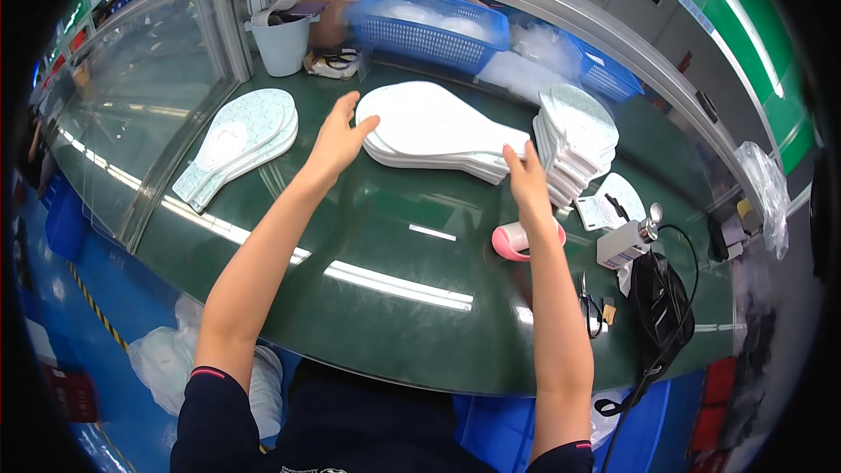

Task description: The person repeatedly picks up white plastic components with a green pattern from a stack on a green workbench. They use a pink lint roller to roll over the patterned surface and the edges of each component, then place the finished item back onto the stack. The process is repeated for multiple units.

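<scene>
A white paddle-shaped plastic panel point(429, 118) lies over a stack of similar panels point(429, 159), its round end to the left and its narrow end to the right. My left hand point(340, 136) grips the round end's edge, thumb over the rim and fingers along the side. At the narrow end, my right hand point(526, 180) pinches the tip; the undersides of its fingers are hidden. Right of this lies a taller pile of panels with pale green patterned faces point(578, 127). Another small patterned stack point(245, 131) rests at the left.
A pink-and-white tape roll point(517, 241) sits beside my right forearm. Further right are a pump bottle point(622, 245), scissors point(589, 298) and a black pouch point(661, 293) with a cord. Behind stand a white bucket point(282, 45) and a blue basket point(429, 39) on the green table point(394, 245).
</scene>
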